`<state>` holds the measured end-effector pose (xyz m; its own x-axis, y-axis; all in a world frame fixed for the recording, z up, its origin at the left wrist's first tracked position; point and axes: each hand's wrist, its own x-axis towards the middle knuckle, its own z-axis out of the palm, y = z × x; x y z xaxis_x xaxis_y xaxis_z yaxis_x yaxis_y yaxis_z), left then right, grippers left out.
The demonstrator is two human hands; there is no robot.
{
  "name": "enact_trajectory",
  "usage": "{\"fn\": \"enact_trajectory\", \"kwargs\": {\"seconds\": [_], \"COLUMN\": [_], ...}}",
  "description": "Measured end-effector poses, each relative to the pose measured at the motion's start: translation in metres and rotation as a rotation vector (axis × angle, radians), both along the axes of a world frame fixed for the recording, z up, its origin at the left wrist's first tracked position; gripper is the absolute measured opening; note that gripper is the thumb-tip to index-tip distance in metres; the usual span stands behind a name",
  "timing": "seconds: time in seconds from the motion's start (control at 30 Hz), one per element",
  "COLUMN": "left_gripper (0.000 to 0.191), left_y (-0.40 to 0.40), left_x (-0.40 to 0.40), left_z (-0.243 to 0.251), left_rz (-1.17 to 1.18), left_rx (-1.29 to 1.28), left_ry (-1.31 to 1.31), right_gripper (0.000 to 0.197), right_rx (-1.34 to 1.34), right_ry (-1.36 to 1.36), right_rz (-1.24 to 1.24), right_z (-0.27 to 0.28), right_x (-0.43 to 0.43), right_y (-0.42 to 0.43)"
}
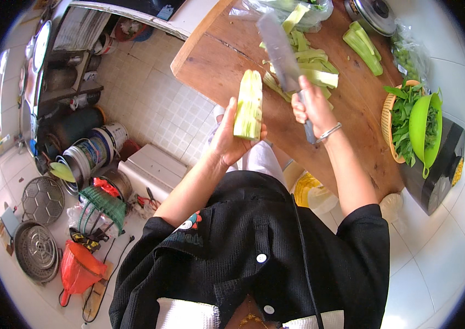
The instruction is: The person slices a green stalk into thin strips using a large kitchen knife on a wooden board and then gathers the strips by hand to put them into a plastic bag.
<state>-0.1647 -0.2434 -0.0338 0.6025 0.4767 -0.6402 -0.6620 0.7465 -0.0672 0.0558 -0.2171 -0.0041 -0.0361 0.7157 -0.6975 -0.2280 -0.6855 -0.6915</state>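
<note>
My left hand (232,144) holds a partly peeled, pale green stem, which looks like celtuce (249,107), upright in front of my body. Gripped in my right hand (317,107) is a cleaver (280,53) by its grey handle, the broad blade pointing up and to the left. The blade is apart from the stem and slightly blurred. Beneath and beside it, strips of green peel (312,61) lie heaped on the wooden table (216,57). Farther right on the same table rests another cut green stem piece (363,47).
A clear plastic bag (314,16) and a lidded metal pot (370,16) stand at the far edge. Leafy greens fill an orange basket (388,119) and a green colander (421,127) at the right. Buckets (92,150) and a white box (152,168) sit at the left.
</note>
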Motion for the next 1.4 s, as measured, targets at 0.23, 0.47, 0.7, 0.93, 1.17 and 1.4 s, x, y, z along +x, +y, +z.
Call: {"fn": "enact_trajectory", "kwargs": {"seconds": [0.23,0.47,0.7,0.93,1.17,1.4], "left_gripper": [0.047,0.061,0.052,0.049,0.054,0.053], "left_y": [0.005,0.006,0.007,0.007,0.001,-0.001], "left_x": [0.019,0.030,0.038,0.040,0.043,0.045], "left_z": [0.020,0.005,0.020,0.018,0.016,0.009], "left_rz": [0.018,-0.113,-0.072,-0.092,-0.051,0.007], "left_rx": [-0.036,0.001,0.023,0.033,-0.028,-0.059], "left_ry": [0.181,0.125,0.152,0.202,0.247,0.200], "right_gripper": [0.042,0.066,0.066,0.067,0.067,0.067], "right_rx": [0.537,0.835,0.834,0.774,0.746,0.583], "right_ry": [-0.806,-1.099,-1.110,-1.084,-1.083,-1.028], "right_rz": [0.509,0.872,0.815,0.857,0.868,0.932], "right_z": [0.056,0.098,0.090,0.095,0.093,0.092], "right_x": [0.009,0.000,0.006,0.008,0.006,-0.007], "right_y": [-0.068,-0.128,-0.135,-0.133,-0.133,-0.117]}}
